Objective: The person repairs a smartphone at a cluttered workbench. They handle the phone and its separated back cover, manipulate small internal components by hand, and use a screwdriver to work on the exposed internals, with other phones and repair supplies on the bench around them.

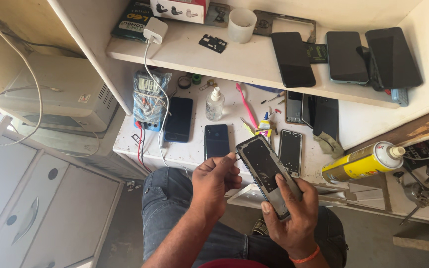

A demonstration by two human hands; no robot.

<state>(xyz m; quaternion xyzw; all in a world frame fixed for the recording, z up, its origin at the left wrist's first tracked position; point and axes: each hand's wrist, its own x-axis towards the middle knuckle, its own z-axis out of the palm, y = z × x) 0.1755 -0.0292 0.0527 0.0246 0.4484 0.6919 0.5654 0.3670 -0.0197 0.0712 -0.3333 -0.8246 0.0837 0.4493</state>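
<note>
Your right hand (pixel 294 213) clamps the opened phone (pixel 266 171), left hand (pixel 214 181) pinches a barely visible tool, yellow spray can (pixel 363 161) lying right.

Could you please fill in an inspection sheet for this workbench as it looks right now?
Surface: white bench, scuffed, crowded.
Job's things: opened phone in right hand; left hand pinches a thin tool at its edge.
Clutter: two dark phones, clear bottle, glue tube, yellow spray can, multimeter.
Grips: both closed on their things.
Cables: white charger lead; red and black leads.
Surroundings: shelf with phones; grey cabinet.
</note>
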